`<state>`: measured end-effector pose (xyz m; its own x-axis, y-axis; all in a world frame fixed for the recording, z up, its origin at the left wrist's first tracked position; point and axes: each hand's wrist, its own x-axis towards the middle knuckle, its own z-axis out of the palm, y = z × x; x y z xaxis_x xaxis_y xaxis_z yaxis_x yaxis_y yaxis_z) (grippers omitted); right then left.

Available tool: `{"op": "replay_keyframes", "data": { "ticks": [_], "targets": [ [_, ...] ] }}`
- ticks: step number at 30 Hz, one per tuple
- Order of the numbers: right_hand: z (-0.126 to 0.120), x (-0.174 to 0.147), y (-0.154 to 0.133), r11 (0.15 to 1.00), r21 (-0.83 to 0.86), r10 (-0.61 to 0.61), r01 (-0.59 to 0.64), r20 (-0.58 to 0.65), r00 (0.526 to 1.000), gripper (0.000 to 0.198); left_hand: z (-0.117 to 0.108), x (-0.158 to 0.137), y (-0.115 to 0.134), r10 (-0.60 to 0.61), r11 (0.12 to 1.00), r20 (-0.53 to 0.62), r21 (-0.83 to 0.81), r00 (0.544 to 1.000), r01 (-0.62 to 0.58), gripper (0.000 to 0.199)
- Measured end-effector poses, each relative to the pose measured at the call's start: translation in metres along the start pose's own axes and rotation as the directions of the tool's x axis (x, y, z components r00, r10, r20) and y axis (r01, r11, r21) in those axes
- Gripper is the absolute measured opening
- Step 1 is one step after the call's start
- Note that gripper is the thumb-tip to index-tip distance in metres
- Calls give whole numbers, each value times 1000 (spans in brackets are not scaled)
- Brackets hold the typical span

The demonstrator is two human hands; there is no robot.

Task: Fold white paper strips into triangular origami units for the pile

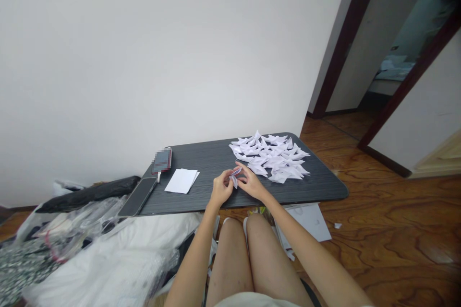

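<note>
Between my two hands is a small folded piece of white paper [235, 177], held just above the near edge of the dark table [201, 158]. My left hand [223, 187] pinches it from the left, thumb and fingers closed on it. From the right, my right hand [250, 183] grips the same paper with thumb and fingertips. Just beyond my right hand lies a wide heap of pointed folded white paper shapes [270, 156]. A small stack of flat white paper sheets [181, 181] rests to the left of my hands.
At the table's left end are a phone-like device [162, 160] with a blurred screen and a dark flat slab [139, 196]. Plastic-wrapped bundles [108, 254] crowd the floor at left. Under the table's right side lies white paper [308, 220]. A white wall [162, 57] stands behind.
</note>
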<state>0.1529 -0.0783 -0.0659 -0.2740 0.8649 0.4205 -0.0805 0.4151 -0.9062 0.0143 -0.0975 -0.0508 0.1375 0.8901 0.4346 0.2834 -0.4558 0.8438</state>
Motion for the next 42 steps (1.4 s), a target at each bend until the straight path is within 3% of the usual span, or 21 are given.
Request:
{"op": "replay_keyframes", "data": {
  "ticks": [5, 10, 13, 18, 23, 28, 32, 35, 42],
  "targets": [
    [11, -1, -8, 984, -157, -98, 85, -76, 992, 75, 1, -1, 1, 58, 994, -32, 95, 998, -55, 34],
    [24, 2, -13, 943, -310, -163, 118, -123, 979, 74, 2, 1, -3, 72, 988, -138, 149, 988, -52, 30],
    [27, 3, -11, 938, -333, -157, 100, -148, 976, 67, 2, 2, -6, 61, 983, -178, 184, 982, -28, 22],
    [26, 6, -2, 911, -411, -141, 26, -252, 957, 46, 2, 3, -12, 71, 976, -147, 215, 987, -38, 20],
    [23, 6, 4, 909, -415, -127, -31, -348, 929, 25, 0, 4, -15, 23, 984, -215, 177, 976, 16, 20],
    [20, 5, 4, 948, -317, -81, -33, -342, 936, 22, -2, 4, -12, -63, 995, -188, 69, 980, 77, 19],
    [14, 5, 7, 978, -197, 29, -68, -198, 980, 26, -5, 3, -13, -216, 965, -124, -177, 969, 192, 26],
    [11, 6, 9, 987, -118, 93, -112, -155, 984, 31, -6, 3, -13, -248, 943, -99, -255, 964, 216, 27],
    [14, 8, 3, 935, -321, 86, -151, -210, 974, 23, -4, 0, -8, -185, 970, -47, -170, 982, 174, 29]
  ]
}}
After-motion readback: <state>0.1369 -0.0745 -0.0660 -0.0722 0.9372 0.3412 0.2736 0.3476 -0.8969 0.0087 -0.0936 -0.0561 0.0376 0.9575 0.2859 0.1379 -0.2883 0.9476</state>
